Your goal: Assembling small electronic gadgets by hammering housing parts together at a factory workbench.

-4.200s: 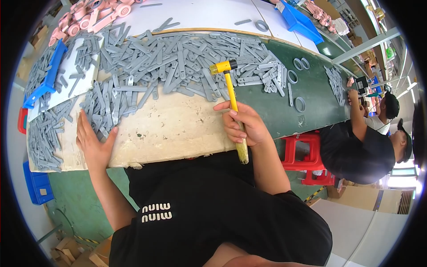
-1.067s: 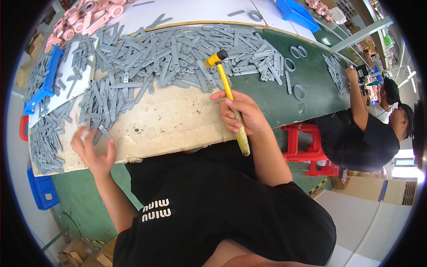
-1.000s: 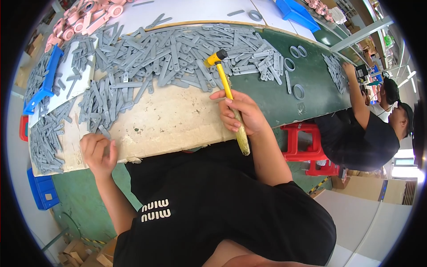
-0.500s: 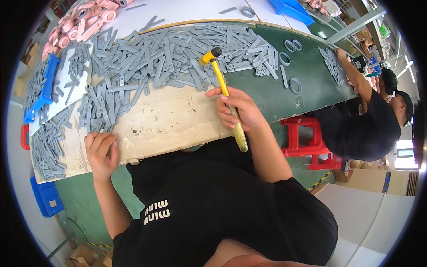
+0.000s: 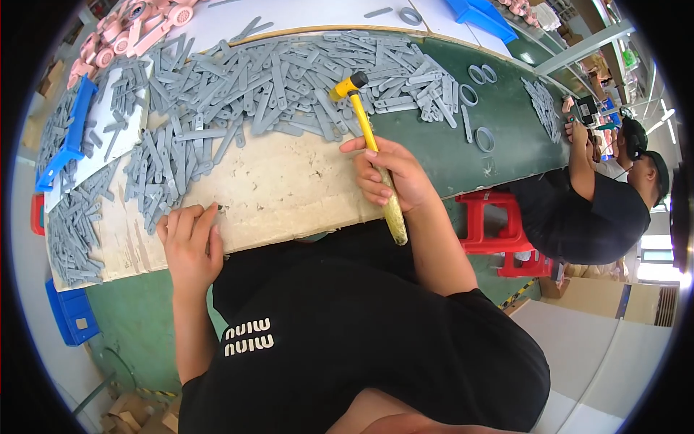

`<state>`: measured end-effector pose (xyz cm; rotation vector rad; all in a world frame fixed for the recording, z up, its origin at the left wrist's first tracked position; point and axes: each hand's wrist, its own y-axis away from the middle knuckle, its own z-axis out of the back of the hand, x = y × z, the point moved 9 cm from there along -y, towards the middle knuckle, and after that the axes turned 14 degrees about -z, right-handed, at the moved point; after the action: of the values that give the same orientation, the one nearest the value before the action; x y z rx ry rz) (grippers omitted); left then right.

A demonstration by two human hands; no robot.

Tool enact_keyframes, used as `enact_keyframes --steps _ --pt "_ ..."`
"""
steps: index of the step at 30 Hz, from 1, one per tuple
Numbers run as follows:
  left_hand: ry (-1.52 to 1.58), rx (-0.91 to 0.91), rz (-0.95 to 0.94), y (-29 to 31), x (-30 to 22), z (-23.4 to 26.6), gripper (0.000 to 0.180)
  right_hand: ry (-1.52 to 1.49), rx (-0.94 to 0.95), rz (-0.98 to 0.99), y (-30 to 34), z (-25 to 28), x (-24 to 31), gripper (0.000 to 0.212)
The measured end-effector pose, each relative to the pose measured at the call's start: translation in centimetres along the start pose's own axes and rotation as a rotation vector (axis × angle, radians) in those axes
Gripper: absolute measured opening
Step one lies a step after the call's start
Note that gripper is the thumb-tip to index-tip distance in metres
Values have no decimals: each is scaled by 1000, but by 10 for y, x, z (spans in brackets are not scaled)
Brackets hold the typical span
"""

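Note:
My right hand (image 5: 394, 173) is wrapped round the yellow handle of a mallet (image 5: 369, 130), its index finger stretched out. The mallet's yellow and black head points away from me, over the near edge of a large heap of flat grey plastic strips (image 5: 289, 79). At the worktable's front edge my left hand (image 5: 191, 242) rests with its fingers curled over the bare tan board (image 5: 289, 181). A tiny dark spot shows by its fingertips; whether the fingers hold anything cannot be made out. A smaller pile of grey strips (image 5: 163, 166) lies just beyond that hand.
Grey rings (image 5: 484, 139) lie on the green mat (image 5: 441, 155). Pink handset-like parts (image 5: 137, 29) are heaped at the far left, near a blue tray (image 5: 72, 137). To the right a co-worker (image 5: 593, 210) sits by more strips; red stools (image 5: 491, 224) stand beneath the table.
My left hand has shifted right along the table edge, its fingers more curled. The mallet stays in my right hand, nearly unmoved. The co-worker's arm has drawn back from the strips.

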<state>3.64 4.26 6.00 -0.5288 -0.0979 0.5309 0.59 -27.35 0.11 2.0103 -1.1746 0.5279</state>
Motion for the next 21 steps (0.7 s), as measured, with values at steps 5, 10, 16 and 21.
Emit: enact_keyframes --steps 5,10,16,21 --pt "-18 -16 -13 3 -1 -4 34 24 17 -10 -3 -1 -2 41" --pt "1 12 -10 0 0 -6 34 83 -4 -28 0 -4 -6 42" --pt "-27 30 -17 2 -3 -6 37 205 -51 -6 0 -5 -4 43" --pt "34 71 17 -17 -17 -21 46 159 -48 2 5 -3 1 37"
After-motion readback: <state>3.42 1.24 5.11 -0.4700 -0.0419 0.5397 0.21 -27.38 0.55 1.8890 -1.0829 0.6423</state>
